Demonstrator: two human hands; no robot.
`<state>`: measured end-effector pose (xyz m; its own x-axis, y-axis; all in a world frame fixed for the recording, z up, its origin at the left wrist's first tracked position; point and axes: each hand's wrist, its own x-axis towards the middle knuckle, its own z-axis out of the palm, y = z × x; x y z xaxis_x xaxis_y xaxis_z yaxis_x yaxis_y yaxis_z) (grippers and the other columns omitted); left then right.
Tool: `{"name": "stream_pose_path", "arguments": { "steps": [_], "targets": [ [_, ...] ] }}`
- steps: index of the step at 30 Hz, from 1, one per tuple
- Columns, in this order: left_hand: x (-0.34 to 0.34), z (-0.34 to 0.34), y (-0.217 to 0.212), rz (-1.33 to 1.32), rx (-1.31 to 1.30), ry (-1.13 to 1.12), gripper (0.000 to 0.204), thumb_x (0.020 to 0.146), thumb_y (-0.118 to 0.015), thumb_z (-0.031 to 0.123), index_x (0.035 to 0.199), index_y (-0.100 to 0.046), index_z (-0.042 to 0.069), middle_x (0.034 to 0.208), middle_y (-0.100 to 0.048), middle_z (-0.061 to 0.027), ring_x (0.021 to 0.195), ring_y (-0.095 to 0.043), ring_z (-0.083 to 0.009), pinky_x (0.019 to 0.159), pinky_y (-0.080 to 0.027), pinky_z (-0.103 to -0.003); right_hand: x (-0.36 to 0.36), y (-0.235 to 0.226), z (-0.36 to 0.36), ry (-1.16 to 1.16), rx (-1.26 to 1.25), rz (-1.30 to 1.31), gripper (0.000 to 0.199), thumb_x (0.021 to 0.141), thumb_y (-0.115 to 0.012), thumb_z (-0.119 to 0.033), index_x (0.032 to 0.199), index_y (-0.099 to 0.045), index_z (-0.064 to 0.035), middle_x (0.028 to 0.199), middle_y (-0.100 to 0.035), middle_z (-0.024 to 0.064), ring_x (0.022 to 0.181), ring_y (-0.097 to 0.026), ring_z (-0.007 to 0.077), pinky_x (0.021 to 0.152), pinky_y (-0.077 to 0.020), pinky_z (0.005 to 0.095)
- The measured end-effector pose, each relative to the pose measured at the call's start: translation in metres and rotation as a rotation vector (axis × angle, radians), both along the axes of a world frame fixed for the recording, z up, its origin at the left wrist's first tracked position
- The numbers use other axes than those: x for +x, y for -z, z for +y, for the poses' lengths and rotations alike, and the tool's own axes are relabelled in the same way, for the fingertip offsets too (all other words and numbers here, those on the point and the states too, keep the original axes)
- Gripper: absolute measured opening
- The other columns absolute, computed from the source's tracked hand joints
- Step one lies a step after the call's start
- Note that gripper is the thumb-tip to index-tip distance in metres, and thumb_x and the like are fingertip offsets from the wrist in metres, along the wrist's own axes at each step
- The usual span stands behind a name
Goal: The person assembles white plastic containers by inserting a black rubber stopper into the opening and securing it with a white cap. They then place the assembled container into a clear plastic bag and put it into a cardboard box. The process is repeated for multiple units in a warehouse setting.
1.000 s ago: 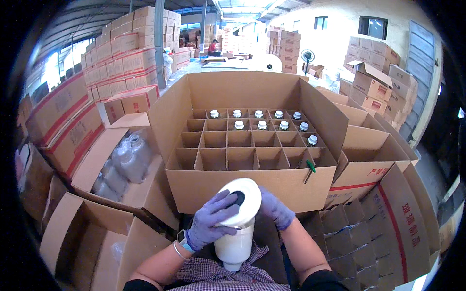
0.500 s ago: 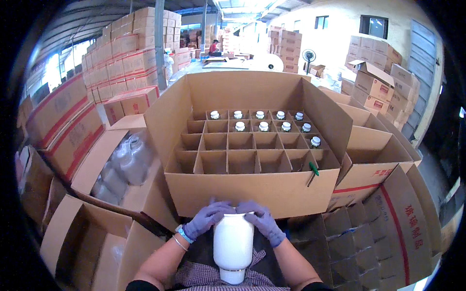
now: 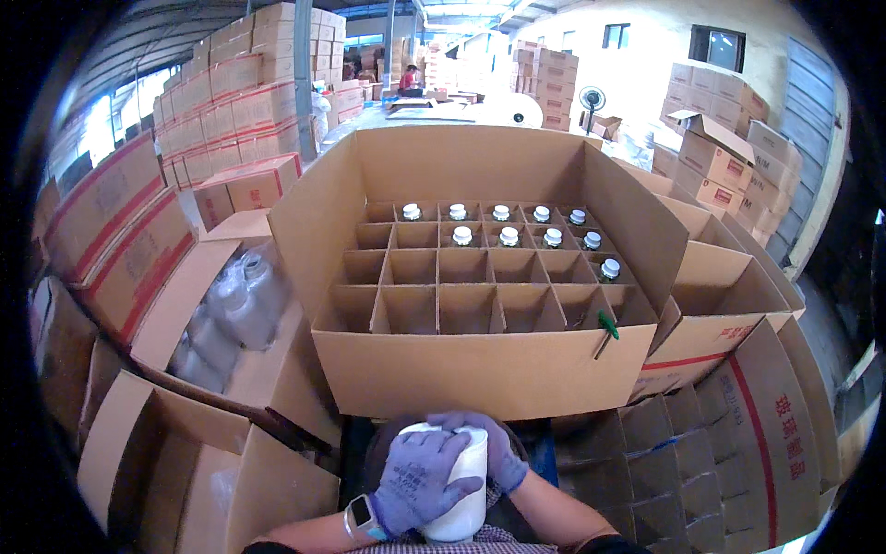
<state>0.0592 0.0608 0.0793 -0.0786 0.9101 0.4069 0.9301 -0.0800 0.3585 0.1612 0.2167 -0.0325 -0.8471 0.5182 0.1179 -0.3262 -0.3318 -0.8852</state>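
I hold a smooth white bottle [image 3: 469,499] low in front of my lap. My left hand [image 3: 420,475], in a purple-grey glove, wraps across its upper side with the thumb over the front. My right hand [image 3: 496,451], gloved alike, is closed round its far right side; some of its fingers are hidden. Just beyond stands a large open cardboard box [image 3: 484,374] with cardboard dividers. Several bottles with white caps [image 3: 508,236] fill cells toward its back and right side. A green pen [image 3: 607,324] is clipped at the box's front right edge.
At left, an open carton [image 3: 148,365] holds clear plastic-wrapped bottles [image 3: 242,300], with another open carton [image 3: 286,480] nearer. Cardboard dividers [image 3: 655,462] lie at lower right. More open boxes [image 3: 729,286] stand at right. Stacked cartons, a fan [image 3: 592,99] and a seated person [image 3: 410,81] are farther back.
My left hand has moved from the bottle's far end down across its body. My right hand has shifted round its far right side. The bottle's narrow neck no longer shows at the near end.
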Motion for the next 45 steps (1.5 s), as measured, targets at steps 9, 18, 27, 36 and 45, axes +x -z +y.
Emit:
{"name": "stream_pose_path", "arguments": {
  "steps": [9,18,27,36,45],
  "targets": [
    [-0.109,0.024,0.171,-0.262,0.019,-0.196,0.034,0.087,-0.061,0.028,0.114,-0.067,0.008,0.111,-0.066,-0.0159,0.104,-0.061,-0.0373,0.092,-0.049,-0.047,0.029,-0.117,-0.025,0.236,1.222,-0.014,0.045,0.087,-0.067,-0.025,0.128,-0.064,-0.0049,0.128,-0.065,0.0162,0.123,-0.058,0.0328,0.109,-0.0421,0.0441],
    [-0.004,0.026,0.158,-0.995,0.125,0.440,0.053,0.082,-0.068,0.033,0.130,-0.061,0.015,0.129,-0.061,-0.0109,0.125,-0.053,-0.0291,0.104,-0.047,-0.043,0.035,-0.209,-0.070,-0.466,1.666,0.268,0.058,0.070,-0.078,-0.038,0.121,-0.065,-0.0136,0.125,-0.058,0.0146,0.120,-0.056,0.0341,0.105,-0.0389,0.0571],
    [0.071,-0.052,0.075,-0.614,0.106,-0.052,0.082,0.087,-0.075,0.029,0.147,-0.033,-0.005,0.136,-0.057,-0.0187,0.122,-0.058,-0.0265,0.104,-0.046,-0.039,0.061,-0.065,0.013,-0.117,1.086,-0.660,0.066,0.086,-0.070,-0.045,0.137,-0.053,-0.0049,0.131,-0.058,0.0211,0.125,-0.055,0.0361,0.108,-0.0424,0.0451],
    [-0.048,-0.068,0.068,-1.241,-0.449,0.376,0.081,0.076,-0.083,0.020,0.145,-0.046,0.000,0.139,-0.057,-0.0145,0.126,-0.057,-0.0253,0.108,-0.044,-0.042,0.063,-0.166,-0.078,-0.199,1.692,0.077,0.072,0.075,-0.077,-0.047,0.136,-0.054,-0.0156,0.134,-0.055,0.0176,0.126,-0.053,0.0362,0.107,-0.0421,0.0468],
    [0.010,-0.047,0.032,-1.241,-0.311,0.099,0.101,0.074,-0.084,0.022,0.154,-0.029,-0.005,0.139,-0.056,-0.0146,0.122,-0.053,-0.0183,0.098,-0.049,-0.032,0.031,-0.102,0.016,0.012,1.761,-0.513,0.037,0.094,-0.061,-0.034,0.127,-0.061,-0.0157,0.125,-0.060,0.0158,0.113,-0.060,0.0331,0.097,-0.0498,0.0417]
  ]
}}
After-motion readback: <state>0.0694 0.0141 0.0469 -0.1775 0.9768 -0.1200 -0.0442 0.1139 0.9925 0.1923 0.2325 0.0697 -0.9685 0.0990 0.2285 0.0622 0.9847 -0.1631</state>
